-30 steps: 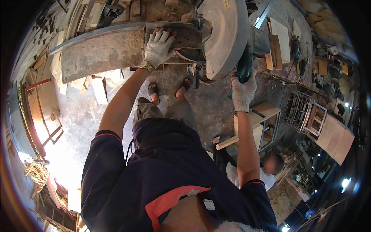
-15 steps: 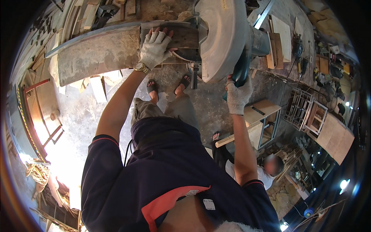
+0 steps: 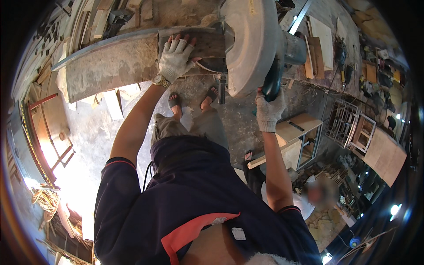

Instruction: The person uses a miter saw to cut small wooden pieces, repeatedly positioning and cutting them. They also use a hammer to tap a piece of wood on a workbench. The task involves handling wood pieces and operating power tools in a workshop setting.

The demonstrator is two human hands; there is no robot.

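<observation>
A chop saw with a large grey guard stands at a long worn work surface at the top of the view. My left hand, in a fingerless white glove, lies on a dark board left of the blade guard, its fingers apart with tips near the board's back edge. My right hand, gloved the same way, is wrapped round the saw's dark teal handle. The blade is mostly hidden by the guard.
A co-worker in a white top is low at the right, beside a wooden cabinet. Timber offcuts lie at upper left; tools and boards at upper right. A metal frame stands at the right.
My right hand and the saw handle have shifted slightly down and leftward in the picture. My left hand stays on the board. The co-worker's head has moved slightly rightward.
</observation>
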